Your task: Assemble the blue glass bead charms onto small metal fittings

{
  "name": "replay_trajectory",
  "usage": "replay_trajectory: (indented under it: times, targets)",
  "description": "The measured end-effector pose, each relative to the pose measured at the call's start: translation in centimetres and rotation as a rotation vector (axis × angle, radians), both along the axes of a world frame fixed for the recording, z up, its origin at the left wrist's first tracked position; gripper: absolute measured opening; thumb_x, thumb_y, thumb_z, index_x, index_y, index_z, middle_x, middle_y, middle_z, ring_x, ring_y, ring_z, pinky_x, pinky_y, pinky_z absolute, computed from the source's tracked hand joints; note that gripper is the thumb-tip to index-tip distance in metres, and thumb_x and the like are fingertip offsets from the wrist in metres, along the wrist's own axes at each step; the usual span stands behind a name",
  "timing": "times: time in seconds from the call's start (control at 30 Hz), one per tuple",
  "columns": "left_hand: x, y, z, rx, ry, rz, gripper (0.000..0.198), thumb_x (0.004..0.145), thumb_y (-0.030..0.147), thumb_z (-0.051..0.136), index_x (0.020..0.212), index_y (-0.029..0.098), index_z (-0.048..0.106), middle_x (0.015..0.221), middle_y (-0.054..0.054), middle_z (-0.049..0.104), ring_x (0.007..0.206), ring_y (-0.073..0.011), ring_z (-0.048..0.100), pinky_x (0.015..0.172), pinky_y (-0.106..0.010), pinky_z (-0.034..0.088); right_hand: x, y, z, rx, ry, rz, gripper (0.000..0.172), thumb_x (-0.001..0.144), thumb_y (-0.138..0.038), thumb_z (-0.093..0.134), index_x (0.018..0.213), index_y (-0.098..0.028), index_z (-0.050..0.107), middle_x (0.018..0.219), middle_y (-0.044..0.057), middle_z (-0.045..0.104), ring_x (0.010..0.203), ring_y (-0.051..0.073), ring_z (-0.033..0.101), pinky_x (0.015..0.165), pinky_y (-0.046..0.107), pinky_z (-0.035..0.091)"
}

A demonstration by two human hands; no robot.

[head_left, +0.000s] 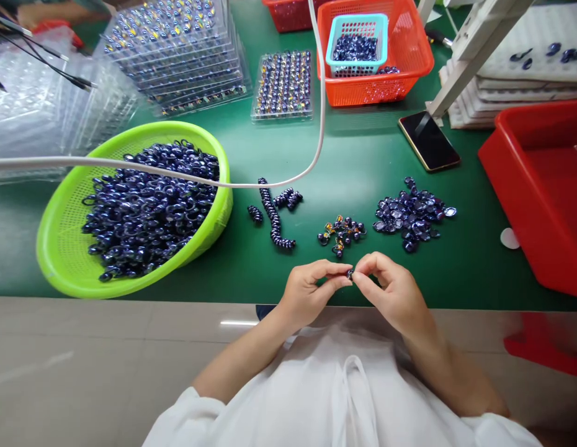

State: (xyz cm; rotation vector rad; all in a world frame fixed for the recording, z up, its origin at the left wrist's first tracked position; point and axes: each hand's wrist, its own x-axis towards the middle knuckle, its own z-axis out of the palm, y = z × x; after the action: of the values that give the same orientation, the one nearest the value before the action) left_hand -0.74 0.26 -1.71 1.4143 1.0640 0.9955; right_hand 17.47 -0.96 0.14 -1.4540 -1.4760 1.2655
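Near the front edge of the green table (288, 273), my left hand (311, 288) and my right hand (391, 288) meet, fingertips pinched on one small dark shiny piece (350, 274). Its exact shape is mostly covered by the fingers. Just beyond them lies a small pile of dark and amber-coloured pieces (343, 233). To the right is a heap of flat dark blue shiny pieces (409, 214). Left of the hands, dark rings lie in a curved row (273, 217), with shorter stacks beside it.
A green basket (49, 230) full of dark rings stands left. Behind are filled clear trays (283, 84), an orange basket (367, 93) and a phone (429, 141). A red bin (525, 205) stands right. A white cable (251, 185) hangs across the view.
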Motion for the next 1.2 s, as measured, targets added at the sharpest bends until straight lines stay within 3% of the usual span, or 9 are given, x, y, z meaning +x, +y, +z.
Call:
replay_trajectory:
  times: [0.17, 0.3, 0.43, 0.57, 0.77, 0.97, 1.2]
  targets:
    - [0.2, -0.3, 0.4, 0.104, -0.016, 0.013, 0.019, 0.086, 0.017, 0.073, 0.103, 0.019, 0.080, 0.080, -0.005, 0.076, 0.071, -0.0143, 0.068, 0.068, -0.025, 0.054, 0.0, 0.2, -0.4, -0.070, 0.041, -0.006, 0.019, 0.091, -0.035, 0.062, 0.081, -0.023, 0.053, 0.074, -0.003, 0.058, 0.068, 0.013, 0.057, 0.061, 0.024, 0.046]
    - [0.2, -0.5, 0.8, 0.101, -0.020, 0.024, 0.022, 0.085, 0.019, 0.073, 0.106, 0.017, 0.079, 0.083, -0.008, 0.076, 0.074, -0.0156, 0.069, 0.069, -0.026, 0.056, -0.2, 0.5, 0.2, -0.036, -0.032, -0.001, 0.018, 0.090, -0.033, 0.064, 0.081, -0.023, 0.052, 0.073, -0.003, 0.058, 0.067, 0.013, 0.057, 0.061, 0.024, 0.045]
    - [0.2, -0.6, 0.9, -0.098, -0.037, 0.085, 0.019, 0.083, 0.022, 0.074, 0.100, 0.015, 0.080, 0.087, -0.009, 0.078, 0.076, -0.0168, 0.071, 0.072, -0.027, 0.058, -0.4, 1.0, 0.3, 0.021, -0.095, 0.037, 0.015, 0.091, -0.030, 0.062, 0.081, -0.022, 0.055, 0.073, -0.003, 0.060, 0.069, 0.013, 0.058, 0.062, 0.024, 0.044]
    - [0.2, -0.2, 1.4, -0.363, -0.169, 0.154, 0.019, 0.079, 0.025, 0.076, 0.095, 0.015, 0.080, 0.085, -0.007, 0.080, 0.072, -0.0161, 0.073, 0.072, -0.027, 0.061, -0.3, 1.0, -0.5, 0.026, 0.003, 0.091, 0.013, 0.095, -0.035, 0.059, 0.092, -0.023, 0.062, 0.084, -0.001, 0.067, 0.079, 0.014, 0.063, 0.073, 0.025, 0.049]
    - [0.3, 0.4, 2.4, -0.500, -0.244, 0.231, 0.020, 0.071, 0.024, 0.081, 0.088, 0.013, 0.079, 0.076, -0.005, 0.078, 0.063, -0.0132, 0.070, 0.067, -0.025, 0.060, 0.7, -0.2, -1.8, 0.057, 0.039, 0.015, 0.013, 0.098, -0.037, 0.058, 0.101, -0.026, 0.064, 0.093, 0.000, 0.066, 0.086, 0.015, 0.064, 0.078, 0.026, 0.049]
    - [0.3, 0.6, 2.4, -0.497, -0.220, 0.225, 0.013, 0.070, 0.022, 0.078, 0.080, 0.014, 0.077, 0.070, -0.004, 0.076, 0.058, -0.0109, 0.063, 0.056, -0.021, 0.051, 0.8, -0.5, -1.7, 0.230, -0.006, 0.024, 0.004, 0.095, -0.024, 0.061, 0.097, -0.026, 0.064, 0.092, -0.001, 0.065, 0.084, 0.014, 0.063, 0.077, 0.025, 0.050]
    - [0.6, 0.6, 2.2, -0.506, -0.219, 0.175, 0.011, 0.068, 0.021, 0.076, 0.077, 0.014, 0.076, 0.066, -0.002, 0.072, 0.057, -0.0102, 0.061, 0.056, -0.021, 0.048, 0.0, 0.1, -1.6, 0.563, -0.055, 0.136, 0.026, 0.089, -0.008, 0.066, 0.106, -0.026, 0.065, 0.097, 0.002, 0.066, 0.087, 0.014, 0.065, 0.073, 0.025, 0.052]
